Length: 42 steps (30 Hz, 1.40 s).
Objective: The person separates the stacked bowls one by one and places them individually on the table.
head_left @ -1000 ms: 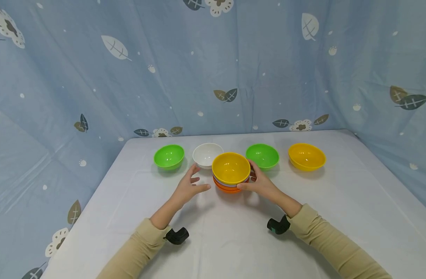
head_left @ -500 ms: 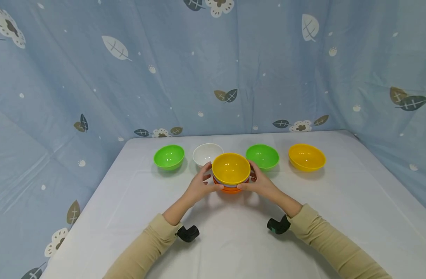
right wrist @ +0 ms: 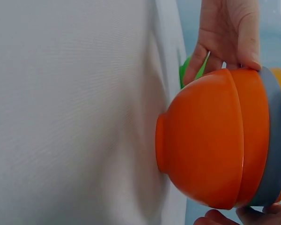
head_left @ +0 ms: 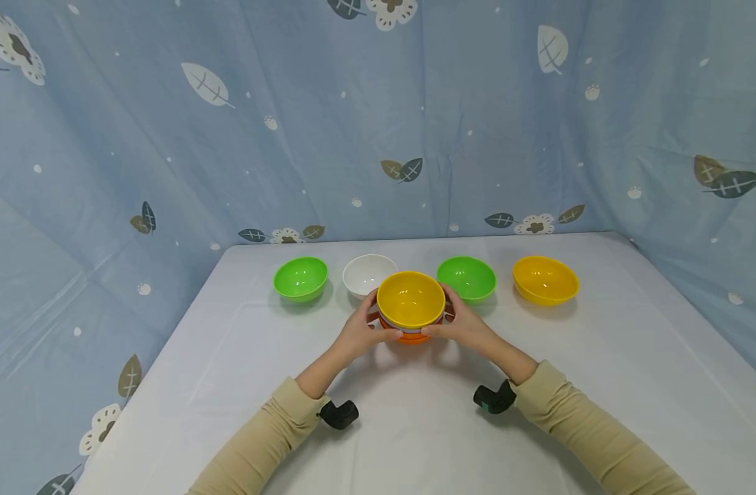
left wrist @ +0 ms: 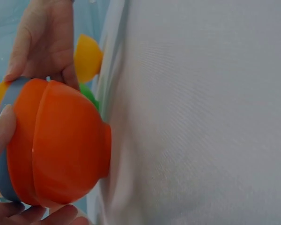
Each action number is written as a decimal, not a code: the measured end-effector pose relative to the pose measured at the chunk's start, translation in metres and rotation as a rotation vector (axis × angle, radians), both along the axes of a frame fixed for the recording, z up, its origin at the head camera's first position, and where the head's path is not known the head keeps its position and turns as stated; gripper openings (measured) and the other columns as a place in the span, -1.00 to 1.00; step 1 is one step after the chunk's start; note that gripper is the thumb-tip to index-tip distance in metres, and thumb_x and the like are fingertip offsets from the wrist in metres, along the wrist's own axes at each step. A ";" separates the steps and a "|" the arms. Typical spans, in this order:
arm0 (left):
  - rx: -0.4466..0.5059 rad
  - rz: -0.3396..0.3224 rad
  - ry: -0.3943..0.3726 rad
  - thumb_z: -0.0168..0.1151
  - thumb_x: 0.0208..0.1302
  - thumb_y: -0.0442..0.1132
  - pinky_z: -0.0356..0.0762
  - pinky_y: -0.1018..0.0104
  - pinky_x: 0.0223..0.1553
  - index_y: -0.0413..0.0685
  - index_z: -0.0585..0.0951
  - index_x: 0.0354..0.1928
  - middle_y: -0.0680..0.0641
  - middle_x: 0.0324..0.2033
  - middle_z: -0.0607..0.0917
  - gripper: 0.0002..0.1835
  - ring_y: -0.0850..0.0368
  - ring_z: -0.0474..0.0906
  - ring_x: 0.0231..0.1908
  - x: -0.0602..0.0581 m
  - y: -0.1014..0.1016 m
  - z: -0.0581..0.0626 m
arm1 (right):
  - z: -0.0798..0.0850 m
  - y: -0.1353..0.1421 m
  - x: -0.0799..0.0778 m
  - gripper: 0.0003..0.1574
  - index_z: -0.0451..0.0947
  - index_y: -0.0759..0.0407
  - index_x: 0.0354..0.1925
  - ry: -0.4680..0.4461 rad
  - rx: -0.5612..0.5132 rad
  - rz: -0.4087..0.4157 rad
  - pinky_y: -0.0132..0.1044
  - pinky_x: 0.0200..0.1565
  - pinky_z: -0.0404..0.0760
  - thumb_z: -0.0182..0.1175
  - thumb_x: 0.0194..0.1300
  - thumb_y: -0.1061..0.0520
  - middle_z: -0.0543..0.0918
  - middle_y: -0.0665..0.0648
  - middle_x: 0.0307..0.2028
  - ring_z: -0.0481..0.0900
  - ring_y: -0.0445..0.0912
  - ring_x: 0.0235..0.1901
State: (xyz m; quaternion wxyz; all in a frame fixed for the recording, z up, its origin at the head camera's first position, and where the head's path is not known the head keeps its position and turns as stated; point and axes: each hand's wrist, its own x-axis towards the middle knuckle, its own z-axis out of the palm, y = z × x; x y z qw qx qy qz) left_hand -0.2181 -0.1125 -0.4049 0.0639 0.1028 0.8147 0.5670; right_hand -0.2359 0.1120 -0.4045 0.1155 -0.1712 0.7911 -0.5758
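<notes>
A stack of nested bowls stands mid-table between both hands. At its top is a yellow bowl (head_left: pixel 411 300), above a grey bowl (right wrist: pixel 275 140) and two orange bowls, the lowest orange bowl (right wrist: pixel 201 140) showing its foot close to the cloth. The left hand (head_left: pixel 359 331) holds the stack's left side, thumb at the front and fingers curved behind. Opposite it, the right hand (head_left: pixel 467 326) grips the right side, its thumb along the front below the yellow rim. Both thumbs lie near the grey band in the wrist views.
Behind the stack stand a green bowl (head_left: pixel 300 280) at left, a white bowl (head_left: pixel 364 272) partly covered by the stack, a second green bowl (head_left: pixel 467 278) and another yellow bowl (head_left: pixel 545 280) at right. A white cloth (head_left: pixel 408 426) covers the table; a blue patterned curtain (head_left: pixel 328 124) hangs behind.
The left hand has moved right, from a spread position beside the stack to contact with its left side. The right hand and the stack have stayed in place.
</notes>
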 end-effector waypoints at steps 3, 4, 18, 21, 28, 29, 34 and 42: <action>0.000 -0.011 0.004 0.41 -0.01 -0.19 0.28 -0.10 0.14 -0.05 0.05 0.40 -0.14 0.30 0.24 -0.03 -0.15 0.36 0.16 -0.001 0.000 -0.001 | 0.002 -0.002 0.000 0.31 -0.28 0.23 0.41 -0.013 0.015 -0.007 0.05 0.25 0.19 0.39 -0.01 0.01 0.03 0.31 0.35 0.13 0.20 0.29; -0.001 -0.014 0.003 0.41 -0.01 -0.18 0.29 -0.10 0.14 -0.05 0.06 0.39 -0.14 0.29 0.24 -0.03 -0.15 0.36 0.15 -0.001 0.000 -0.002 | 0.003 -0.002 0.000 0.32 -0.29 0.23 0.42 -0.017 0.017 -0.008 0.05 0.26 0.18 0.39 -0.01 0.01 0.02 0.31 0.36 0.11 0.20 0.30; -0.019 -0.039 -0.046 0.37 0.05 -0.19 0.29 -0.11 0.15 -0.06 0.06 0.39 -0.16 0.29 0.23 -0.08 -0.17 0.31 0.19 -0.003 -0.001 -0.002 | 0.004 -0.013 -0.001 0.43 -0.27 0.28 0.41 0.148 0.120 -0.041 0.13 0.27 0.07 0.44 -0.12 -0.10 -0.15 0.32 0.40 0.00 0.21 0.33; -0.015 -0.053 -0.049 0.35 0.06 -0.23 0.29 -0.10 0.15 -0.13 0.05 0.39 -0.21 0.29 0.22 -0.10 -0.21 0.31 0.18 0.002 -0.001 0.007 | 0.005 -0.015 -0.001 0.49 -0.26 0.29 0.41 0.181 0.131 -0.054 0.15 0.26 0.08 0.46 -0.18 -0.16 -0.15 0.33 0.40 0.00 0.23 0.32; -0.019 -0.068 -0.037 0.32 0.09 -0.25 0.34 -0.03 0.14 -0.17 0.07 0.37 -0.24 0.28 0.23 -0.14 -0.20 0.33 0.16 0.013 0.002 0.024 | 0.003 -0.018 -0.002 0.40 -0.19 0.31 0.39 0.201 0.108 -0.083 0.13 0.22 0.19 0.47 -0.15 -0.06 -0.07 0.32 0.38 0.13 0.22 0.26; -0.017 -0.067 -0.036 0.32 0.09 -0.25 0.34 -0.03 0.14 -0.18 0.07 0.37 -0.24 0.28 0.23 -0.14 -0.21 0.33 0.15 0.013 0.003 0.024 | 0.003 -0.018 -0.002 0.37 -0.17 0.32 0.39 0.203 0.099 -0.085 0.13 0.22 0.21 0.47 -0.14 -0.03 -0.06 0.32 0.38 0.15 0.22 0.25; -0.005 -0.065 -0.042 0.32 0.09 -0.25 0.32 -0.04 0.15 -0.16 0.06 0.38 -0.24 0.29 0.21 -0.13 -0.21 0.34 0.15 0.014 0.003 0.022 | 0.005 -0.019 -0.001 0.28 -0.08 0.36 0.36 0.209 0.069 -0.095 0.12 0.23 0.20 0.46 -0.14 0.05 -0.03 0.32 0.37 0.13 0.22 0.26; 0.035 -0.058 -0.052 0.33 0.07 -0.30 0.31 -0.04 0.16 -0.13 0.06 0.39 -0.23 0.29 0.21 -0.12 -0.20 0.35 0.13 0.011 0.002 0.017 | 0.013 -0.020 0.002 0.33 -0.09 0.31 0.38 0.177 0.038 -0.111 0.08 0.28 0.12 0.49 -0.17 0.01 -0.11 0.31 0.39 0.01 0.20 0.33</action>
